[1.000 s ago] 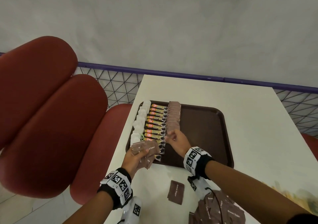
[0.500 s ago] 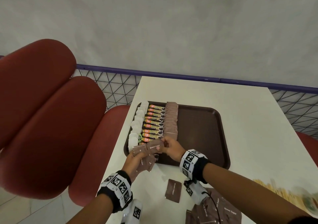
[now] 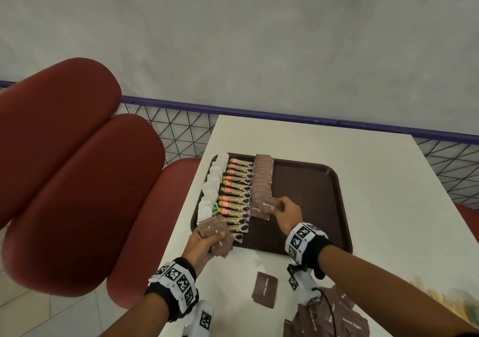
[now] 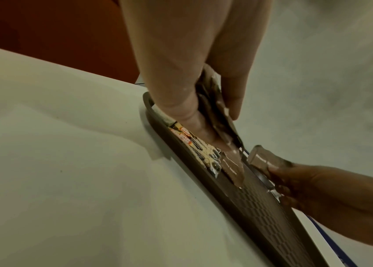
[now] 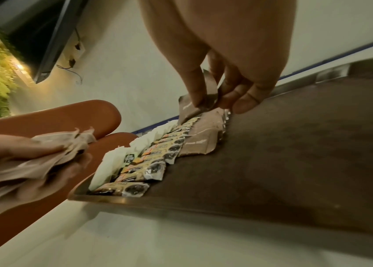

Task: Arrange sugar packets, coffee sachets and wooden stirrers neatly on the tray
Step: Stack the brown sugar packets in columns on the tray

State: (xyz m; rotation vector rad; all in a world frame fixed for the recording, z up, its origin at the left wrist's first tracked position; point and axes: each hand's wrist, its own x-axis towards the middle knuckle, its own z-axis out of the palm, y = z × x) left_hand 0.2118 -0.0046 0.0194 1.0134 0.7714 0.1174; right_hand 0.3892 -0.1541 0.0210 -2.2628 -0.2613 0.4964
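The right hand [image 3: 286, 213] pinches one brown sugar packet [image 3: 268, 205] just above the near end of the brown packet row [image 3: 262, 181] on the tray [image 3: 311, 194], its long axis lying across the row, printed face up. The left hand [image 3: 204, 243] grips a fanned bunch of brown packets [image 3: 216, 235] over the tray's near-left corner, beside the coffee sachets [image 3: 237, 194].

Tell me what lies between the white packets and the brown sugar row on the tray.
A column of coffee sachets fills that stretch, seen in the head view.
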